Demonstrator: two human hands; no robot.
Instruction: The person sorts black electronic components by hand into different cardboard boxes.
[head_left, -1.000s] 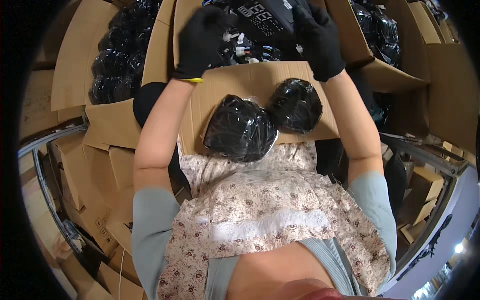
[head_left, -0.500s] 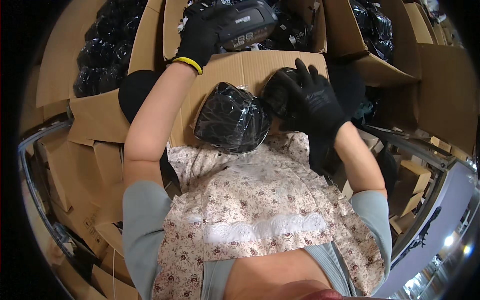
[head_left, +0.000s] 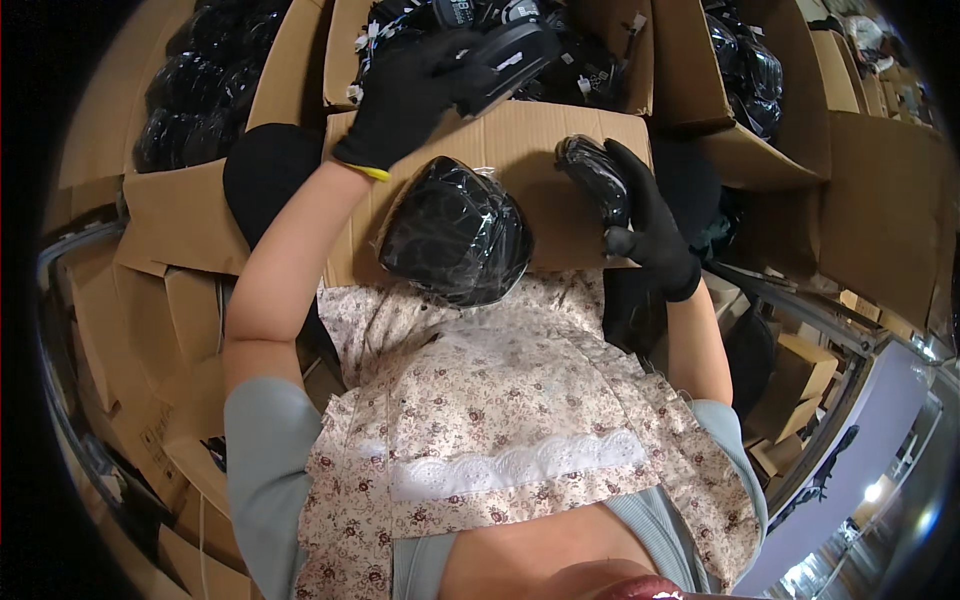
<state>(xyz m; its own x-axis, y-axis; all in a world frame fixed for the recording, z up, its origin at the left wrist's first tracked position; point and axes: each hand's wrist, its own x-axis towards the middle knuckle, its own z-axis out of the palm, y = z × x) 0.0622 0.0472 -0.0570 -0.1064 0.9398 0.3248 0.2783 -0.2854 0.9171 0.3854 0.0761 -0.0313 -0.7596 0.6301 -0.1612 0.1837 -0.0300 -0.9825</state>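
My left hand [head_left: 400, 110], in a black glove with a yellow cuff edge, grips a black display unit [head_left: 508, 62] above the near rim of the middle box. The unit is turned nearly edge-on, so its face is hidden. At the right of a cardboard panel [head_left: 545, 225], my gloved right hand [head_left: 655, 225] holds a black part in clear plastic wrap [head_left: 597, 175] between thumb and fingers, tipped onto its edge. A larger rounded black piece in clear wrap [head_left: 455, 232] lies at the panel's middle, touched by neither hand.
The middle open carton [head_left: 648, 60] contains several black units with cables and white connectors. Wrapped black pieces [head_left: 195, 90] fill a carton at the left, and more [head_left: 745, 75] lie in one at the right. A metal frame rail [head_left: 800, 295] runs along the right side.
My left hand has turned the display unit from face-visible to nearly edge-on. My right hand has tilted its wrapped part up and moved it right, away from the larger wrapped piece.
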